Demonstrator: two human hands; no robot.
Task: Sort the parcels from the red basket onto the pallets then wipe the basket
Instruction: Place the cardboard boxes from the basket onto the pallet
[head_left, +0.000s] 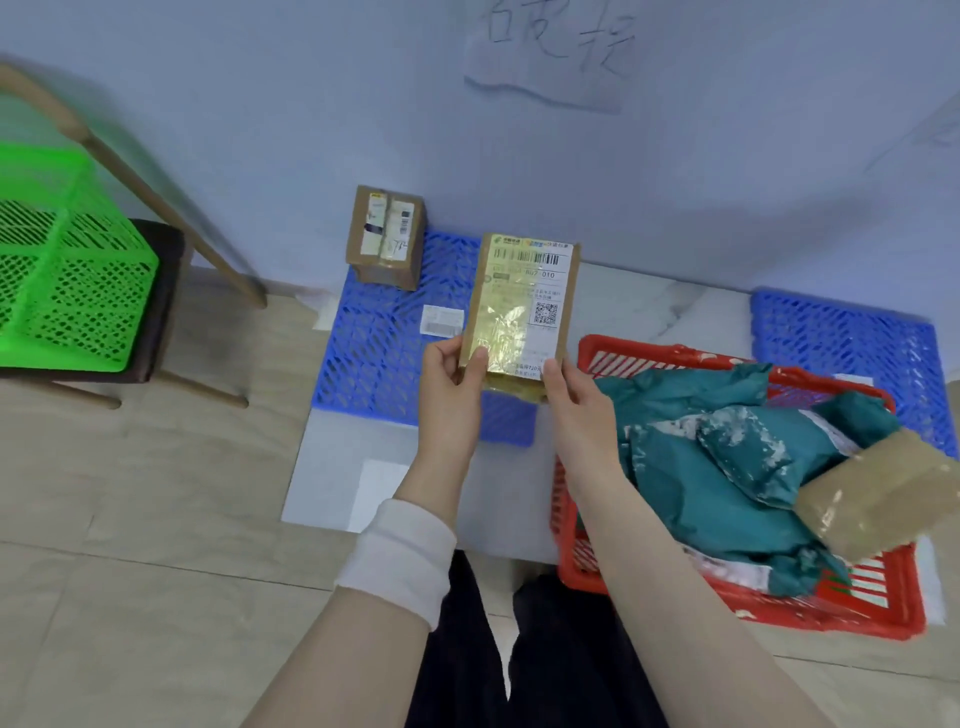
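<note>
Brown parcel (524, 306) — flat, tape-glossed, barcode and QR label facing up — is held just left of the red basket (587, 499), above a blue pallet (374, 343). Left hand (452, 384) and right hand (566, 400) fingers grip its lower corners. Label text is unreadable; teal bags (701, 467) cover the basket's interior.

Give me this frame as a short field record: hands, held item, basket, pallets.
left hand: grips the held parcel's lower left edge
right hand: grips its lower right corner
held parcel: flat brown box, label up, over the left pallet
red basket: teal bags and one taped brown box inside
left pallet: blue, one small box at its far corner
right pallet: blue, no parcels visible
</note>
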